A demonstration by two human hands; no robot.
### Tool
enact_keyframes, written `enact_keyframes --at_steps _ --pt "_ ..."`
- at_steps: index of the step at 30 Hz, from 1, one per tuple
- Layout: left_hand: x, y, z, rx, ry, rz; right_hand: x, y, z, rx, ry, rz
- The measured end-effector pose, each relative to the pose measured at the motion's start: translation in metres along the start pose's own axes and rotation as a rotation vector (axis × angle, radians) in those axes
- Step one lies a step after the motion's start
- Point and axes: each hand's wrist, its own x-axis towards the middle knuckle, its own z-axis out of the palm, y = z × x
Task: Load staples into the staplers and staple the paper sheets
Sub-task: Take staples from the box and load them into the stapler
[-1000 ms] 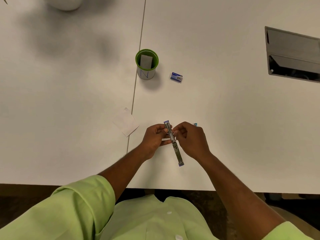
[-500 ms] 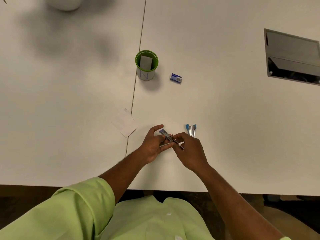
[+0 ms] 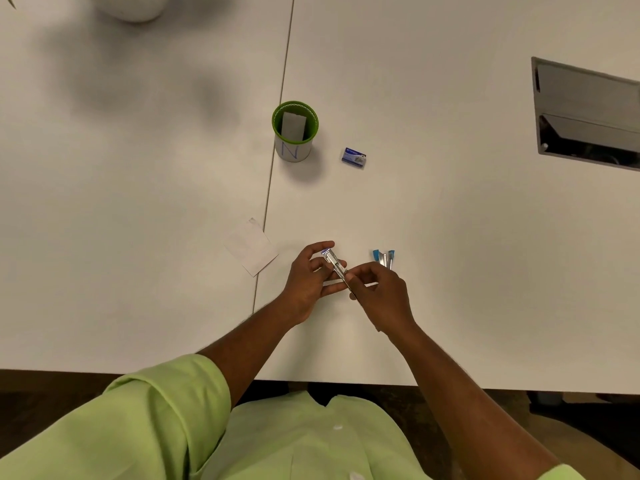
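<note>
An office: a wide white tabletop (image 3: 450, 237) with a recessed cable hatch (image 3: 588, 116), a pen cup (image 3: 294, 133) and a staple box (image 3: 353, 157).

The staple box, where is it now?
In the head view, the staple box lies on the table, just right of the green cup, beyond both hands.

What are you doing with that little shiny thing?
A person in a green shirt holds a small stapler over the white table. The left hand grips it and the right hand pinches its near end. A second stapler lies just right of the hands. A paper sheet lies to the left, and the staple box sits farther back.
</note>
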Motion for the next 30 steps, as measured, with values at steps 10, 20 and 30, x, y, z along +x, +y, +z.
enact_keyframes --at_steps 10,20,30 --pt "0.002 0.003 0.005 0.103 0.005 0.083 0.009 0.000 0.006 0.102 0.035 0.117" --pt "0.008 0.005 0.000 0.126 0.042 0.064 0.012 0.001 0.002 0.042 -0.098 0.148" --pt "0.005 0.008 0.004 0.174 0.007 0.099 0.014 -0.021 0.016 -0.136 0.112 -0.253"
